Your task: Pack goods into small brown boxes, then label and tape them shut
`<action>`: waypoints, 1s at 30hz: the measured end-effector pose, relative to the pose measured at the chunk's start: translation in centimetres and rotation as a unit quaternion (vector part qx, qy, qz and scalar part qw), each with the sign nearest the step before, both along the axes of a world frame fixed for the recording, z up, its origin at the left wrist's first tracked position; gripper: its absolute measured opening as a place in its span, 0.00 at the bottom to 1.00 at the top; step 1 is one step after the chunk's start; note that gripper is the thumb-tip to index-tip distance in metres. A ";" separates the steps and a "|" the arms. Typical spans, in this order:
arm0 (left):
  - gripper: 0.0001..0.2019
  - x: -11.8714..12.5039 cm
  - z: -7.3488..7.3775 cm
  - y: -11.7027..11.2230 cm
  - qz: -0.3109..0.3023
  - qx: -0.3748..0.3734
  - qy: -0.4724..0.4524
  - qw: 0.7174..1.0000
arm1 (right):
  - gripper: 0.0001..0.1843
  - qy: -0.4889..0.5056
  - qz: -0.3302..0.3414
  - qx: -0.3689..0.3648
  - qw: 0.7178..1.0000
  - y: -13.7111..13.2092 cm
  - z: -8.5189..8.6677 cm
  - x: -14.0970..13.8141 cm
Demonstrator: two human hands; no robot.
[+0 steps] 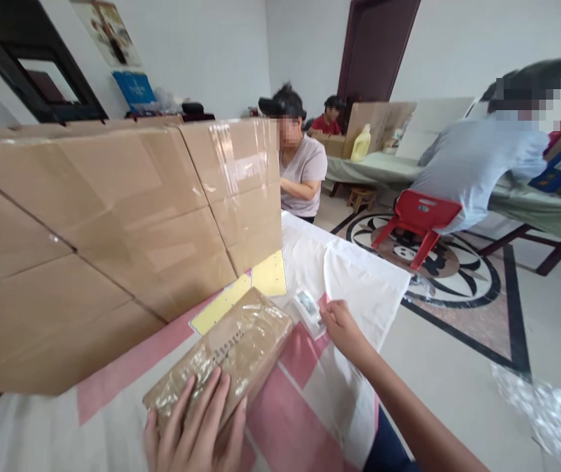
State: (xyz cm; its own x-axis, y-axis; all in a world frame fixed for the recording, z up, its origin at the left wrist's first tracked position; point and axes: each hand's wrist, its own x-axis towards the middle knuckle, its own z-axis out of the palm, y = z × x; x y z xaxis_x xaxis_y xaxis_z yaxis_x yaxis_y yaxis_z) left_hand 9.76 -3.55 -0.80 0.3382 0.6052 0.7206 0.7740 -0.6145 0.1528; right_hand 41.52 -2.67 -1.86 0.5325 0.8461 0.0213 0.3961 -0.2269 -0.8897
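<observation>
A long brown cardboard box (241, 334), wrapped in shiny clear tape and printed with dark marks, lies at a slant on the table. My left hand (196, 419) rests on its near end, fingers spread across the top. To the right of the box's far end is a small white plastic item (309, 313) with a greyish middle; its exact kind is unclear. My right hand (338, 322) is closed at the right edge of this white item, and its fingertips are partly hidden.
A wall of taped cartons (128, 223) stands along the table's left side, with yellow sheets (268, 275) at its foot. A pink-and-white cloth (305, 413) covers the table. Other people sit beyond, one on a red chair (421, 219). Crumpled clear plastic (556, 413) lies at right.
</observation>
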 end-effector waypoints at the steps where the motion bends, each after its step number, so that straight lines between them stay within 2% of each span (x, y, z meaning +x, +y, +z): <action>1: 0.19 0.0 0.0 -0.2 0.013 0.010 -0.001 1.000 | 0.16 -0.018 0.000 0.000 1.000 0.0 -0.1 -0.2; 3: 0.19 0.3 0.3 -0.5 0.040 0.023 -0.016 0.999 | 0.15 -0.063 0.003 -0.008 0.998 -0.2 -0.1 -0.7; 6: 0.19 0.6 0.8 -0.8 0.043 0.034 -0.020 0.998 | 0.16 -0.096 0.004 -0.043 0.994 -0.5 0.2 -1.3; 16: 0.20 0.8 1.1 -1.1 0.050 0.029 -0.024 0.998 | 0.13 -0.081 -0.033 -0.071 0.994 -1.6 1.0 -1.2; 20: 0.20 0.7 1.1 -1.3 0.055 0.023 -0.023 0.998 | 0.13 0.002 -0.015 -0.094 0.995 -1.9 1.3 -1.3; 24: 0.20 0.8 1.2 -1.2 0.049 0.030 -0.019 0.998 | 0.14 0.118 -0.013 -0.074 0.990 -1.9 0.6 -1.7; 30: 0.22 0.7 1.0 -1.2 0.053 0.016 -0.023 0.998 | 0.20 0.160 -0.012 -0.011 0.987 -2.5 -0.4 -1.6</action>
